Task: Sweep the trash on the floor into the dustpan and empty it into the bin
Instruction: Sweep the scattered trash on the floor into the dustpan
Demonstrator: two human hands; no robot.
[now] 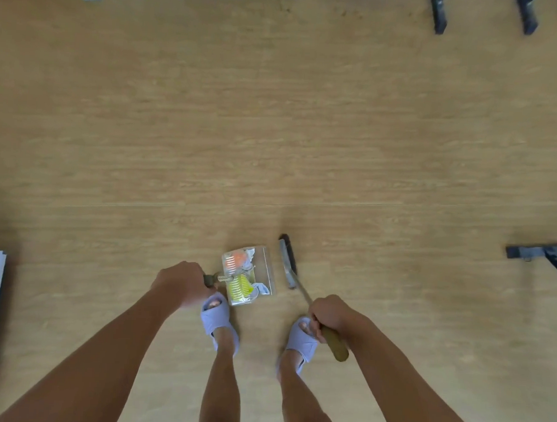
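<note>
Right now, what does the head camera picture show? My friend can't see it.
A person looks down at a wooden floor, the left hand holding a clear dustpan with colourful trash in it. The right hand holds a broom beside the pan. Two feet in pale slippers stand just behind.

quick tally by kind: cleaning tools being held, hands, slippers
cleaning tools: 2, a dustpan in the left hand and a broom in the right hand
hands: 2
slippers: 2
total: 6
</note>
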